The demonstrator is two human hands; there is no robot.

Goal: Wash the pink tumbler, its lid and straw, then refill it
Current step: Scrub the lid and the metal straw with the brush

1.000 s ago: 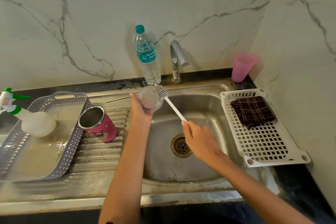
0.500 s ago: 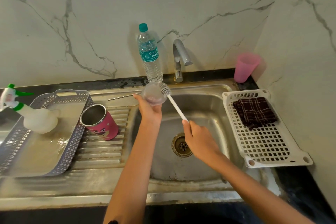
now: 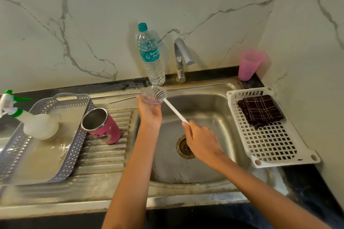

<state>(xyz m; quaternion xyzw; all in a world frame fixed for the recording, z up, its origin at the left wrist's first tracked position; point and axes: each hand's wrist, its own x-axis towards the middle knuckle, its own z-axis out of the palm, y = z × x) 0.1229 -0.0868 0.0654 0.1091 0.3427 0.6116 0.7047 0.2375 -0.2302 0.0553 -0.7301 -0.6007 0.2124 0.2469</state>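
My left hand [image 3: 149, 112] holds the clear round lid [image 3: 149, 95] upright over the back left of the sink basin [image 3: 208, 106]. My right hand [image 3: 200, 140] grips the white handle of a bottle brush [image 3: 172, 108], whose bristle head lies against the lid's inner face. The pink tumbler [image 3: 101, 126] with a bear face stands tilted on the ribbed drainboard, its steel mouth open and leaning on the grey tray [image 3: 72, 135]. A thin metal straw [image 3: 122, 99] lies on the steel ledge behind the drainboard.
A water bottle [image 3: 151, 55] with a teal cap stands left of the tap [image 3: 181, 57]. A pink plastic cup [image 3: 250, 64] sits in the back right corner. The white rack [image 3: 275, 147] holds a dark checked cloth [image 3: 260, 110]. A spray bottle [image 3: 31, 120] lies in the grey tray.
The brush head has shifted from the lid's right edge onto its inner face. Both hands stay over the sink, with the lid turned slightly.
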